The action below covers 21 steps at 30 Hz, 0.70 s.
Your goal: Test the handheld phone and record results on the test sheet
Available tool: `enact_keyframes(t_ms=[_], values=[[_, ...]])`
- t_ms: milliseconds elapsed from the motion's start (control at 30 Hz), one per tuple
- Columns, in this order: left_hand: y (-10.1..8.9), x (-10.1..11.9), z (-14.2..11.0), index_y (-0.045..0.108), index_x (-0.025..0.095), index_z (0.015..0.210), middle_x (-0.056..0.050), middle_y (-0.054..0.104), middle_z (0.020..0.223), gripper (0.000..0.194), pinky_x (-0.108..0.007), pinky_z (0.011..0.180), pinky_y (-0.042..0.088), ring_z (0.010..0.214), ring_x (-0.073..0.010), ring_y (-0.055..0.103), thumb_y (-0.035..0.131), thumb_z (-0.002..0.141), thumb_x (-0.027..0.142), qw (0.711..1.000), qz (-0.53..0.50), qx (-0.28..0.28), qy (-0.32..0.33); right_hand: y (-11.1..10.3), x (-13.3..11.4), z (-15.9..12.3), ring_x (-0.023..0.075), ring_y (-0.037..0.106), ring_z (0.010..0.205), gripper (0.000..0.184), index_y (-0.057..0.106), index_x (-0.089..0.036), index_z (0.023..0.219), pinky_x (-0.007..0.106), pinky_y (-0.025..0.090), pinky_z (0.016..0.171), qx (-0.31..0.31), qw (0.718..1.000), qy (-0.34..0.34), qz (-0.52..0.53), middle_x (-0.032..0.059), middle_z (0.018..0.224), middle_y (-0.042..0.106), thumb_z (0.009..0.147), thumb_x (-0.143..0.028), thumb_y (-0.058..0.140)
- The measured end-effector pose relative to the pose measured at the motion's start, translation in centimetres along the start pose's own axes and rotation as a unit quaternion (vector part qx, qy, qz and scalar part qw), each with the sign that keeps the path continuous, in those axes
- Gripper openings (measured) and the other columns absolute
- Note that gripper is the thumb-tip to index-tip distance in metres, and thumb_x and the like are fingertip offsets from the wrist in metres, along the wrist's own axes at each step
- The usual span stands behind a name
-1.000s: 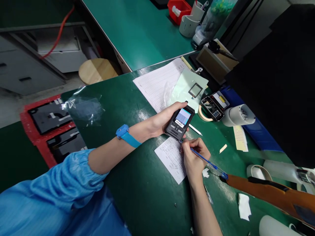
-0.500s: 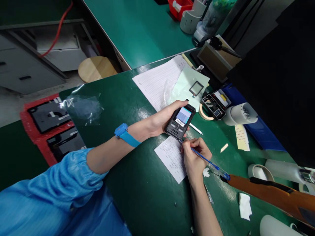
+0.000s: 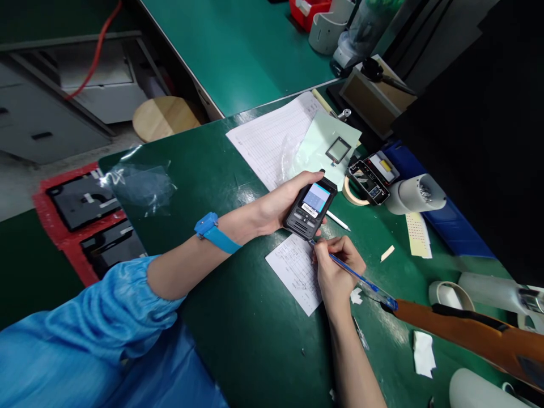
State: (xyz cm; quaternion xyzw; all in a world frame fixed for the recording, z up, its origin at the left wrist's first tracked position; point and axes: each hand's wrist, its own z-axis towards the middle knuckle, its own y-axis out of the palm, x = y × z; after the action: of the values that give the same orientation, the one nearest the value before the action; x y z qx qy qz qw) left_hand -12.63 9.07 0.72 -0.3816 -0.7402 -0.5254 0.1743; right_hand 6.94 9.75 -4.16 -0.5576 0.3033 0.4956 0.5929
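My left hand (image 3: 288,203) is wrapped round a black handheld device (image 3: 302,222) whose small screen is lit. A blue strap (image 3: 217,234) circles my left wrist. Just below the device, my right hand (image 3: 340,272) grips a blue pen (image 3: 355,275), its tip end near the device's lower edge. Under that hand lies a sheet of paper (image 3: 293,272) covered in handwriting; part of it is hidden by the hand. A white stylus-like stick (image 3: 339,220) rests on the table beside the device.
Behind the device lie a printed form (image 3: 263,139), a pale green sheet with a small display panel (image 3: 338,150), a tape roll (image 3: 352,194) and an opened device casing (image 3: 369,180). A clear plastic bag (image 3: 142,184) is at left. An orange-brown handle (image 3: 459,328) juts in from the right.
The camera view has shifted slightly. Both hands keep their hold, with the device and pen in nearly the same places.
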Motion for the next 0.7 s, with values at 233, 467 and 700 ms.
enact_keyframes(t_ms=[233, 467, 700], values=[[0.2, 0.06, -0.16, 0.074, 0.013, 0.13, -0.01, 0.08, 0.081, 0.05, -0.033, 0.066, 0.065, 0.066, -0.0232, 0.077, 0.056, 0.113, 0.057, 1.0, 0.004, 0.008, 0.007, -0.13, -0.01, -0.02, 0.0126, 0.045, 0.053, 0.042, 0.038, -0.029, 0.064, 0.028, 0.038, 0.055, -0.007, 1.0, 0.004, -0.013, -0.0067, 0.056, 0.051, 0.085, -0.033, 0.075], [0.11, 0.15, -0.1, 0.074, 0.012, 0.132, -0.01, 0.08, 0.08, 0.054, -0.034, 0.067, 0.065, 0.066, -0.0233, 0.077, 0.054, 0.113, 0.058, 1.0, 0.005, -0.003, -0.002, -0.08, 0.15, -0.05, 0.0126, 0.047, 0.051, 0.039, 0.039, -0.029, 0.064, 0.028, 0.039, 0.053, 0.008, 1.0, 0.004, 0.008, -0.007, 0.056, 0.053, 0.082, -0.031, 0.074], [0.3, 0.12, -0.23, 0.074, 0.016, 0.128, -0.009, 0.079, 0.08, 0.05, -0.037, 0.067, 0.066, 0.066, -0.0251, 0.078, 0.051, 0.114, 0.057, 1.0, 0.013, 0.009, -0.004, -0.25, -0.68, -0.2, 0.013, 0.05, 0.048, 0.04, 0.039, -0.03, 0.064, 0.029, 0.041, 0.052, 0.043, 0.998, 0.008, 0.044, -0.0077, 0.055, 0.054, 0.085, -0.03, 0.074]])
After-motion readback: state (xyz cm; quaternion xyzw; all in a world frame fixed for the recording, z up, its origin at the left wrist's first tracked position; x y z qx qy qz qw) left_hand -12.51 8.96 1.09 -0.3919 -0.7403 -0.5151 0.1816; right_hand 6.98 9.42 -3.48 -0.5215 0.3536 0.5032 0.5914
